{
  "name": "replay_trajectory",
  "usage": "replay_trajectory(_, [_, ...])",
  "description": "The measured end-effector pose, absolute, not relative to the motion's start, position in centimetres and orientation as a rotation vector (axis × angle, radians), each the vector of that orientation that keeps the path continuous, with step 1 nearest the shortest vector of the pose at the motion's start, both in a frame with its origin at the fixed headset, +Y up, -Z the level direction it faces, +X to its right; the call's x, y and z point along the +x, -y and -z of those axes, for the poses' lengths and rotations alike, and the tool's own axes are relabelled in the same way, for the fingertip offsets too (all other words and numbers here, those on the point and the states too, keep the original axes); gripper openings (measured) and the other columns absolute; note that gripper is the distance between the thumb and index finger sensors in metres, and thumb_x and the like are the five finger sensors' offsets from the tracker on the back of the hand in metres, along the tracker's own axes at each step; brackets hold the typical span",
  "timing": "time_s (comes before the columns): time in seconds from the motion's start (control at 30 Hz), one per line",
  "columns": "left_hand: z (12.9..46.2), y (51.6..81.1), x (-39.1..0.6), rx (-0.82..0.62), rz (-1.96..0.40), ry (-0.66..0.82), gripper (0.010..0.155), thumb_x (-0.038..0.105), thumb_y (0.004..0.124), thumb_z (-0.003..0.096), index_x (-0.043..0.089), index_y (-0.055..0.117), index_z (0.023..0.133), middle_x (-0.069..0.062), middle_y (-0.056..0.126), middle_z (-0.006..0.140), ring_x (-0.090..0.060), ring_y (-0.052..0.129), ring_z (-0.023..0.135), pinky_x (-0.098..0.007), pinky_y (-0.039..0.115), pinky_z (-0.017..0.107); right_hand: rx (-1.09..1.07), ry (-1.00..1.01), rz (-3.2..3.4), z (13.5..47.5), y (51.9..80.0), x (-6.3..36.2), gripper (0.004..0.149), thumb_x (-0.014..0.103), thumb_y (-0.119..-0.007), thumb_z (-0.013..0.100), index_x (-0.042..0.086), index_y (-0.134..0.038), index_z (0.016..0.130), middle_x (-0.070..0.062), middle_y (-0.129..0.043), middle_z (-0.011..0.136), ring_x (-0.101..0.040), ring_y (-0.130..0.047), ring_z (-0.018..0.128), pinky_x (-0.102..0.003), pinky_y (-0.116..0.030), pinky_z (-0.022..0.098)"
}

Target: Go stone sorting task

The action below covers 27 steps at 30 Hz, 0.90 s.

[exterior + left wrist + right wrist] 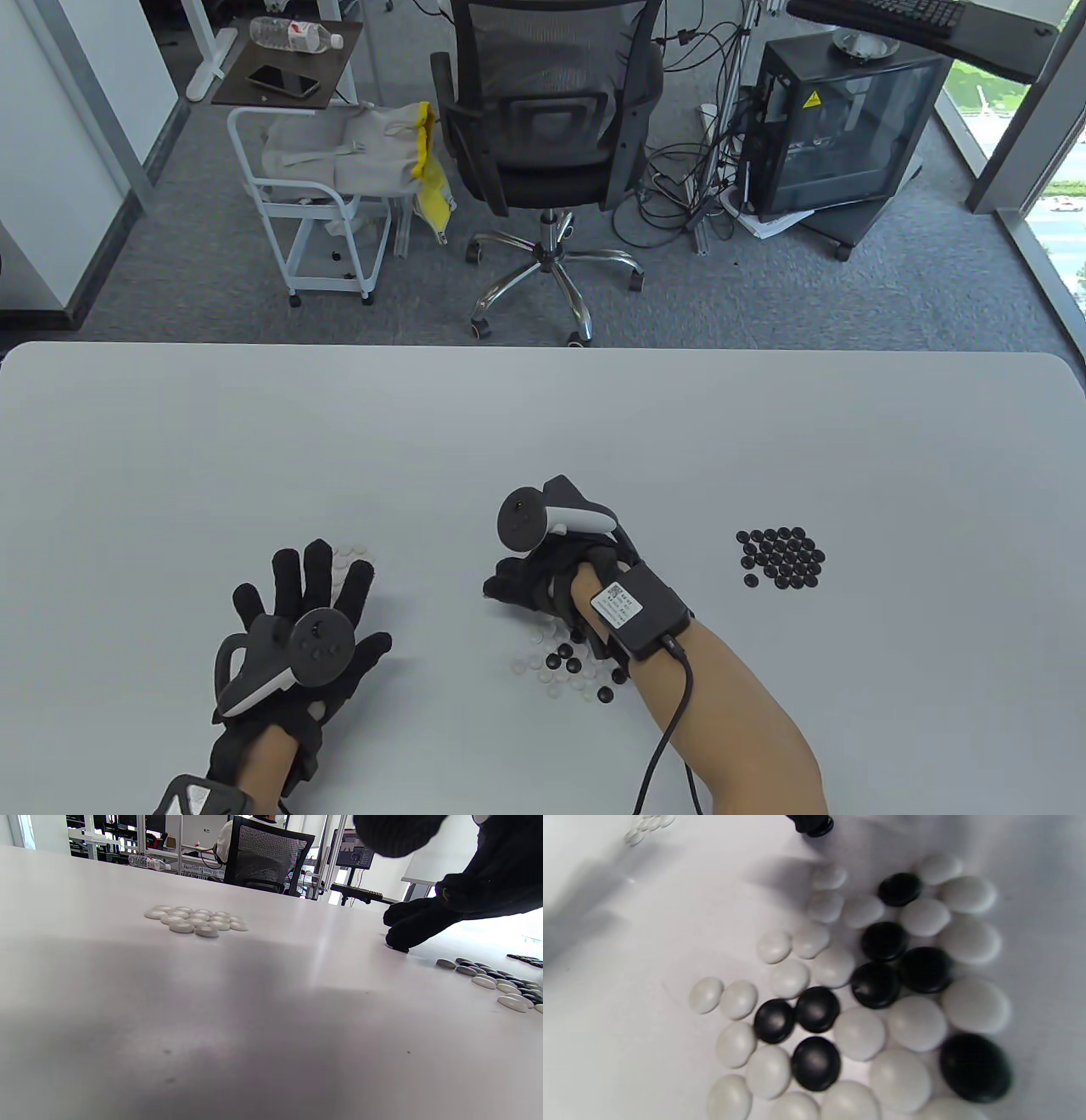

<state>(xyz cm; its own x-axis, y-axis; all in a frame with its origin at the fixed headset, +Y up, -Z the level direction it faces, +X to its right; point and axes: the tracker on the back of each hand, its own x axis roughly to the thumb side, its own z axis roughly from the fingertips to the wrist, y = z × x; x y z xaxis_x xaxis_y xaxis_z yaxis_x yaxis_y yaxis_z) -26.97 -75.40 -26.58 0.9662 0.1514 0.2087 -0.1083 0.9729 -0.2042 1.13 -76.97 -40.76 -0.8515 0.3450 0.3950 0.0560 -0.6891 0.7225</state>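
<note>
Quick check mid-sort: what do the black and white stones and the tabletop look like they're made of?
Black stones: glossy, with soft highlights on domed tops; glass or polished plastic, can't tell which. White stones: smooth, more satin, opaque; likely the same kind of material. Table: pale, matte-to-satin surface with a faint sheen, looks like laminate.

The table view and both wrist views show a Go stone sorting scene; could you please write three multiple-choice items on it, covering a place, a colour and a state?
1. Where does the sorted black pile lie?
A. right of the right hand
B. under the left hand
C. at the table's far edge

2. What colour are the stones in the pile near the left hand?
A. black
B. white
C. mixed

3. How is the heap below the right hand?
A. all white
B. all black
C. still mixed

Answers: 1 A, it sits at the table's right; 2 B, the left wrist view shows only white; 3 C, both colours touch there.
</note>
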Motion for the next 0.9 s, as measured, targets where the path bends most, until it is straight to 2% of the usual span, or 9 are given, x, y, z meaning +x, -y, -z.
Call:
replay_trajectory(0.2, [26.6, 75.4, -27.0, -0.191, -0.13, 0.227, 0.081, 0.057, 0.056, 0.0585, 0.021, 0.015, 0.118, -0.026, -0.016, 0.112, -0.053, -0.019, 0.094, -0.082, -0.004, 0.049, 0.477, -1.187, -2.698, 42.7, 76.2, 8.2, 0.071, 0.05, -0.049, 0.061, 0.005, -0.057, 0.115, -0.042, -0.005, 0.112, -0.067, 0.007, 0.09, -0.091, -0.009, 0.054])
replay_trajectory(0.43, [26.6, 75.5, -26.7, -0.192, -0.117, 0.233, 0.081, 0.057, 0.056, 0.0585, 0.021, 0.015, 0.118, -0.026, -0.016, 0.112, -0.053, -0.019, 0.094, -0.082, -0.004, 0.05, 0.243, -1.223, -2.795, 42.7, 75.8, 15.3, 0.07, 0.05, -0.05, 0.061, 0.005, -0.06, 0.114, -0.04, -0.006, 0.113, -0.066, 0.007, 0.091, -0.091, -0.009, 0.054])
replay_trajectory(0.63, [26.6, 75.6, -26.5, -0.2, -0.114, 0.235, 0.081, 0.057, 0.056, 0.0585, 0.021, 0.015, 0.118, -0.026, -0.016, 0.112, -0.053, -0.019, 0.094, -0.082, -0.004, 0.049, 0.106, -1.206, -2.801, 42.4, 75.7, 19.2, 0.071, 0.05, -0.05, 0.061, 0.004, -0.061, 0.114, -0.04, -0.006, 0.113, -0.066, 0.007, 0.091, -0.091, -0.009, 0.054])
replay_trajectory(0.9, [26.6, 75.6, -26.4, -0.206, -0.11, 0.233, 0.081, 0.057, 0.056, 0.0585, 0.021, 0.015, 0.118, -0.026, -0.016, 0.112, -0.053, -0.019, 0.094, -0.082, -0.004, 0.049, 0.003, -1.151, -2.802, 42.1, 75.9, 22.0, 0.071, 0.05, -0.05, 0.061, 0.004, -0.058, 0.115, -0.041, -0.005, 0.112, -0.066, 0.007, 0.091, -0.091, -0.009, 0.054])
